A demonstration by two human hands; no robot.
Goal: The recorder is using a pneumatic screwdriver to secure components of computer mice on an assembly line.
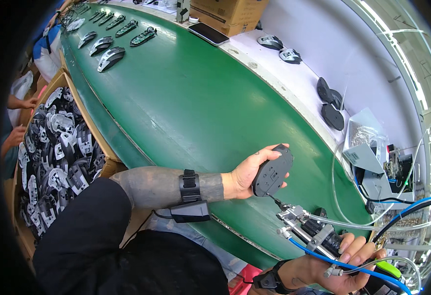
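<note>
My left hand point(245, 174) is closed round a black oval computer mouse point(273, 174), holding it tilted above the green belt with its flat underside showing. A thin bit at the front of a powered screwdriver point(314, 231) meets the mouse's lower edge; whether it sits in a screw hole I cannot tell. Wrapped round the screwdriver's rear body is my right hand point(348, 265), at the lower right. Metal clamps and clear and blue air hoses run along the tool. A dark part beside the tool is half hidden by it.
Silver-and-black mouse shells point(110, 59) and dark green assemblies point(143, 37) stand in rows on the belt point(191, 98). A carton point(92, 123) of shells is at the left, near another person's hands point(16, 135). A phone point(208, 33), black mouse bases point(332, 116) and a screw feeder point(368, 152) line the far ledge.
</note>
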